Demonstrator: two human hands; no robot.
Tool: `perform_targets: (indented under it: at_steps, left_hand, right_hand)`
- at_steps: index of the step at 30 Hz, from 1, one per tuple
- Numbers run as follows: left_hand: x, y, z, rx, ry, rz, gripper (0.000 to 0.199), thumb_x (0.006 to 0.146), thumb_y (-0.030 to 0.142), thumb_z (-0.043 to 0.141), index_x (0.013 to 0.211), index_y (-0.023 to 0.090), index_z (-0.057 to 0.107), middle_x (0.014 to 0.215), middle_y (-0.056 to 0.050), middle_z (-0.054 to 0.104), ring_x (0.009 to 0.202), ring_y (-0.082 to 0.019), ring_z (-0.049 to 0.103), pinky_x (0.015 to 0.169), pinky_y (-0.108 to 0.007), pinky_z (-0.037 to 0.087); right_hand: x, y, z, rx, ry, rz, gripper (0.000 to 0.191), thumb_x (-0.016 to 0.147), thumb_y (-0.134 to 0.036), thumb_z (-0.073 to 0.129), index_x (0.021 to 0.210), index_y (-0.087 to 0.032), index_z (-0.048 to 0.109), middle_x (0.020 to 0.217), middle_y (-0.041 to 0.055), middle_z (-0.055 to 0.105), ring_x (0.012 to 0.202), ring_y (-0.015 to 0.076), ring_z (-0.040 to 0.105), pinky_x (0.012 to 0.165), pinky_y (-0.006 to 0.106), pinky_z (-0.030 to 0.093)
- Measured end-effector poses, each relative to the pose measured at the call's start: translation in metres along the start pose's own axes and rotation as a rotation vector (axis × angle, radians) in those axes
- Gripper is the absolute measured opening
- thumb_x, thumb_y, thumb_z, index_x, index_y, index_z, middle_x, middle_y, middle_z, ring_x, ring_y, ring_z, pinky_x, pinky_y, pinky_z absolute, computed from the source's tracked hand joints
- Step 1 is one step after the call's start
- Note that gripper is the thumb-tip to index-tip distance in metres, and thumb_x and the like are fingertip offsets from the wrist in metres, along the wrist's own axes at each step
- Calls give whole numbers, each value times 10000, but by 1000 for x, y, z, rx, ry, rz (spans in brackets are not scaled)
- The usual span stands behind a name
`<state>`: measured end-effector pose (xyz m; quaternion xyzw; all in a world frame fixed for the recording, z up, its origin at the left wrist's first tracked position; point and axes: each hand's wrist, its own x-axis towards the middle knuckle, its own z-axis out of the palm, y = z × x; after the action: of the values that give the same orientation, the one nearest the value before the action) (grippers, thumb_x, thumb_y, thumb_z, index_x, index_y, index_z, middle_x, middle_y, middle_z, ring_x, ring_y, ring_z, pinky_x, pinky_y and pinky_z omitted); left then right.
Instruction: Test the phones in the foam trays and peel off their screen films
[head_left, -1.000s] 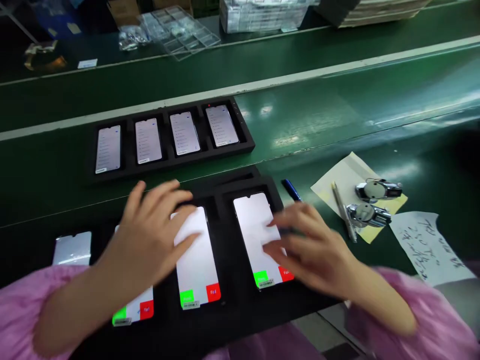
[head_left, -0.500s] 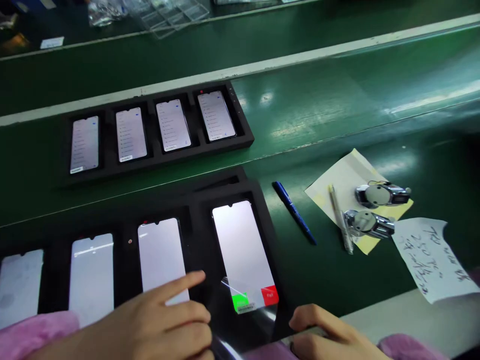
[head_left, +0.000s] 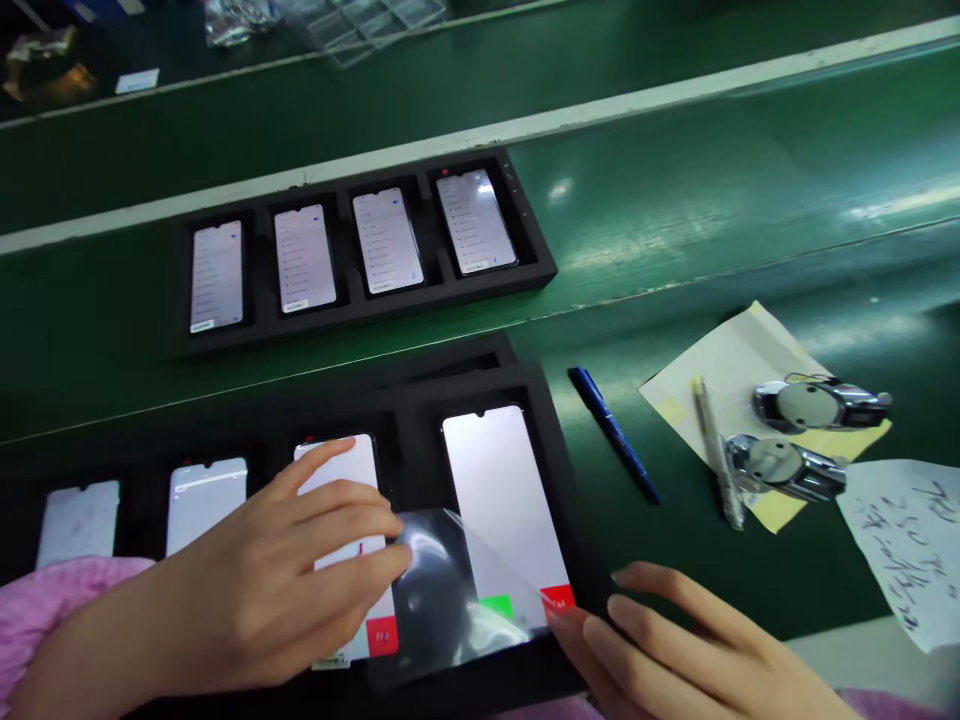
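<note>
My left hand [head_left: 300, 570] lies over the third phone [head_left: 356, 460] in the near black foam tray [head_left: 412, 460]. Its index finger reaches across that phone's white screen, while the lower fingertips meet the left edge of a clear plastic film [head_left: 439, 570]; the thumb is hidden. Between finger and thumb, my right hand [head_left: 667, 640] pinches the film's right corner. The film slants over the tray and the lower part of the rightmost phone [head_left: 499, 490], whose screen is white with a green and a red box at the bottom. A red box also shows on the third phone.
Two more lit phones, a middle one [head_left: 206, 500] and a leftmost one [head_left: 79, 520], sit in the near tray. Behind stands another foam tray [head_left: 551, 270] of phones. To the right are a blue pen [head_left: 615, 435], a whitish pen [head_left: 716, 450], metal devices [head_left: 795, 470] and written paper [head_left: 915, 540].
My left hand has moved up onto the third phone, with its index finger on the screen. The film has risen into view between my hands. Red boxes now show on the third phone.
</note>
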<state>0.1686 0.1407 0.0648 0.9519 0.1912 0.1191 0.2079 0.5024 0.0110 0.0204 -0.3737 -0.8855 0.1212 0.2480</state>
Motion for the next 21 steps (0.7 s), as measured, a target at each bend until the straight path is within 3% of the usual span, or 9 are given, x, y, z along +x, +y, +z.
perform_targets:
  at_steps: [3,5,6,8,12,16,21]
  left_hand:
    - [-19,-14,-8,227,51,-158,253,1016,246,621,1257,238,696,1236,-51,741,1173,-232,697,1288,-541,358]
    - [-34,-26,-17,427,29,-341,256,1039,381,578,1188,240,732,1322,-99,706,1229,-332,672,1231,-648,383]
    - [-40,-31,-21,505,3,-427,305,1051,423,538,1170,237,748,1358,-118,687,1252,-377,655,1198,-693,396]
    - [-48,-37,-26,588,-62,-541,384,1067,450,475,1180,227,766,1417,-142,655,1308,-434,617,1164,-745,402]
    - [-50,-39,-24,549,-80,-567,405,1073,470,454,1194,228,757,1472,-142,630,1391,-437,569,1206,-785,329]
    - [-47,-43,-24,474,-17,-554,393,1075,478,484,1135,228,781,1424,-138,655,1406,-436,563,1178,-798,360]
    - [-48,-51,-31,449,139,-409,299,1050,425,606,981,215,808,1270,-108,738,1350,-383,632,1207,-763,368]
  right_hand:
    - [29,15,0,37,24,-14,317,1105,-83,430,1053,-140,738,837,7,703,774,145,599,850,390,499]
    - [55,30,2,113,79,-3,208,1068,-120,566,946,-174,725,789,6,653,724,148,566,693,360,469]
    - [68,38,4,172,161,49,200,1040,-126,629,861,-175,705,795,15,638,719,141,570,654,340,459]
    - [92,54,9,321,249,198,114,1003,-167,704,899,-193,741,857,21,645,738,128,600,630,295,475]
    - [117,71,16,566,455,544,31,906,-232,806,896,-214,783,844,8,662,710,132,586,629,300,476]
    - [119,66,18,690,549,591,48,871,-214,813,864,-210,765,862,3,685,690,126,581,651,316,486]
    - [114,55,16,709,555,605,46,882,-218,801,872,-214,756,895,9,686,662,122,580,653,333,503]
